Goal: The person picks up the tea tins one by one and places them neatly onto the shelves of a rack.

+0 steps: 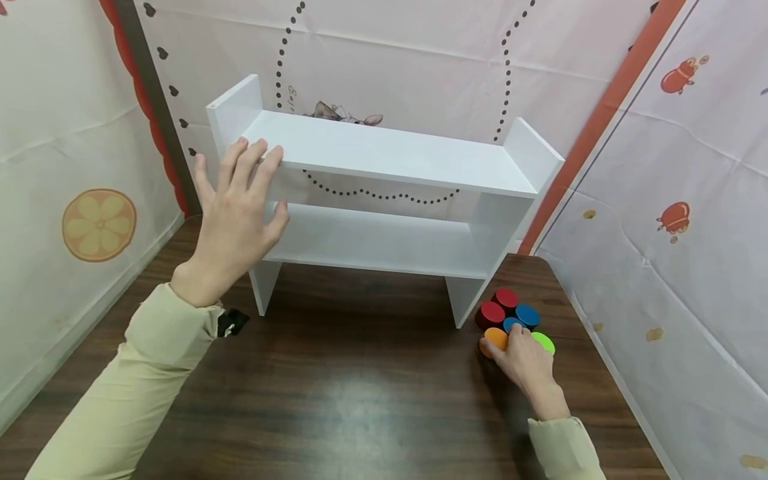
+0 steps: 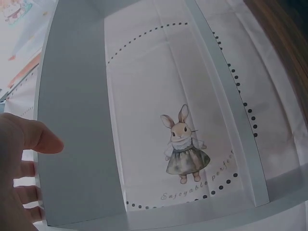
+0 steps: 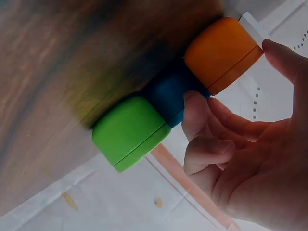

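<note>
Because the printed cloth [image 1: 408, 67] hangs behind everything, it makes a pale background beyond the left hand [image 1: 231, 213] and the right hand [image 1: 528, 360]. Below both hands spreads the dark wooden counter [image 1: 372, 373]. The white shelf [image 1: 372, 243] stands on it, mainly between the two hands and farther from the person. Its two side panels carry the weight, so I think it can stand upright without help.

The left hand is at the near left corner of this shelf, with fingers wide apart and rather straight, and it grips nothing. Perhaps it is placed there to steady the shelf; whether the fingertips press on the board, I cannot tell. Its forearm is raised and reaches forward.

The right hand is low, over the group of round pieces. Its thumb and a finger pinch the orange piece [image 1: 495, 341] at the sides, probably because the flat top gives little to grasp; the other fingers are bent. The blue pieces [image 1: 528, 315] are just beyond these fingers, and the red pieces [image 1: 491, 313] a little farther away. The green piece [image 1: 543, 343] is at the right side of this hand, partly covered by it.
</note>
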Motion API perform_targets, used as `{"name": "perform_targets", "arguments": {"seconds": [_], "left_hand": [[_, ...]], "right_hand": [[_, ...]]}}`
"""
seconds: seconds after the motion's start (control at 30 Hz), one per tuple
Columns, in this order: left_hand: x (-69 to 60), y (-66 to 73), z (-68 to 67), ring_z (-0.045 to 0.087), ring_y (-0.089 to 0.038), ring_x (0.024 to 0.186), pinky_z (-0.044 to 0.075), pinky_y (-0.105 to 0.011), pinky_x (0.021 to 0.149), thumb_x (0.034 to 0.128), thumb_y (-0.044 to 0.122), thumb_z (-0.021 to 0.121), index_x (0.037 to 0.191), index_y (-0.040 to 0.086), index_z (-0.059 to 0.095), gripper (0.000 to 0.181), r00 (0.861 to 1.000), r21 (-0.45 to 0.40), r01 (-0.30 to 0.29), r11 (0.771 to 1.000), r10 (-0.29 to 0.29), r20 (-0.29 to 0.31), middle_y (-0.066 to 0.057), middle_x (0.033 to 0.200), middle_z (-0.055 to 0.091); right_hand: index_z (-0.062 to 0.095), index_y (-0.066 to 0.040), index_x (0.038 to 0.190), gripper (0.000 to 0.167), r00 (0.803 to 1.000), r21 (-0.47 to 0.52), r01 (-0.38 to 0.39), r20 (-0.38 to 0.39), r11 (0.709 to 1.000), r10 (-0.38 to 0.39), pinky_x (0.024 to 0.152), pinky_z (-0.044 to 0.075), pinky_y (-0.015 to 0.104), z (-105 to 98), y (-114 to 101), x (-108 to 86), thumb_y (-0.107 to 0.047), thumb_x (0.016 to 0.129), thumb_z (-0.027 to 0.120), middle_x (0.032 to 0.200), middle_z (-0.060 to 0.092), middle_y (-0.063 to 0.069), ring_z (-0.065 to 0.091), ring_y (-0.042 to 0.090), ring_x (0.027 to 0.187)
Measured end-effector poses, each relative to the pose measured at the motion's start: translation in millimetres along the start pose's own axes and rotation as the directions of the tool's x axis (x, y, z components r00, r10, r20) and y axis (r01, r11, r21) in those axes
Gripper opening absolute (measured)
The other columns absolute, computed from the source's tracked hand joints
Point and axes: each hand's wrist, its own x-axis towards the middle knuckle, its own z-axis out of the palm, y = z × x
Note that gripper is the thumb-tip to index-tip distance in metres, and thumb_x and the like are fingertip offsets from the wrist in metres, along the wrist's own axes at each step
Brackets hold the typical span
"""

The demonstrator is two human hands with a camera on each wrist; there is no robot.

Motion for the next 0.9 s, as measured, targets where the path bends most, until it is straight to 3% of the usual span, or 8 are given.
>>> {"name": "perform_targets", "arguments": {"seconds": [0.4,0.9], "left_hand": [[-2.4,-3.1,1.8,0.026,-0.033,0.142,0.001,-0.068,0.113,0.0818,0.011,0.064,0.144,0.011,0.04,0.067,1.0,-0.003,-0.011,1.0,0.011,-0.021,-0.016,0.148,0.04],[-3.1,-2.8,4.8,0.026,-0.033,0.142,0.005,-0.067,0.113,0.0813,0.01,0.064,0.145,0.011,0.04,0.068,0.999,-0.02,-0.009,1.0,0.008,-0.033,-0.017,0.147,0.04]], "right_hand": [[0.048,0.003,0.1,0.059,1.0,0.033,0.016,0.016,0.999,-0.017,0.048,0.038,0.029,2.6,-0.6,4.1,-0.051,0.082,0.067,0.068,0.049,0.009,0.047,0.019,0.056],[0.051,0.002,0.112,0.058,0.993,0.138,0.113,0.015,0.984,-0.116,0.056,0.043,0.028,7.5,1.3,5.2,-0.038,0.078,0.076,0.087,0.062,0.012,0.052,0.018,0.067]]}}
